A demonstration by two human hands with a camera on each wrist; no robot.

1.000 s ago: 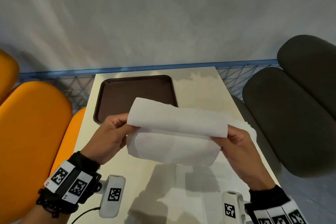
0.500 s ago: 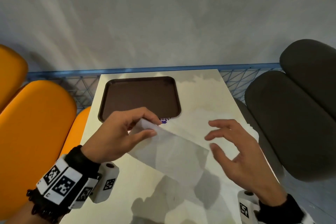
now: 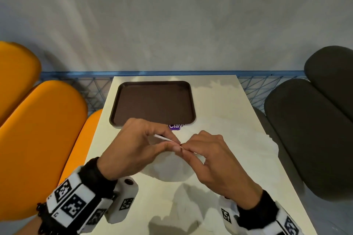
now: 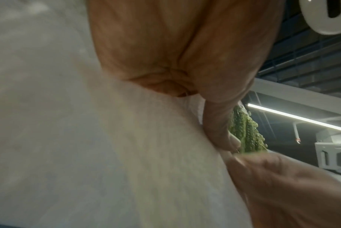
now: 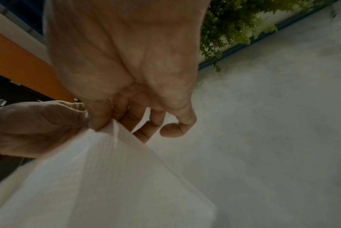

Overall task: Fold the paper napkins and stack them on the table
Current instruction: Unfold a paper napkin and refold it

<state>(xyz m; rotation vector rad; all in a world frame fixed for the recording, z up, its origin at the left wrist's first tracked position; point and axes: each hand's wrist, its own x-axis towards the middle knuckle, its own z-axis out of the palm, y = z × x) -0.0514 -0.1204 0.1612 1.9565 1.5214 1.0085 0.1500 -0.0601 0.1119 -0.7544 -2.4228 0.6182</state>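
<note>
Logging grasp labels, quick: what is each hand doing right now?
Left hand: pinching the top edge of the napkin.
Right hand: pinching the same napkin edge, fingertips meeting the left hand's.

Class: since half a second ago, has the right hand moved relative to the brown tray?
Yes. The right hand has moved left, toward the tray's near right corner, meeting the left hand at the napkin.

table [image 3: 219, 105]: pale top | brown tray [image 3: 152, 104] at far end | purple label [image 3: 175, 126] beside tray
</note>
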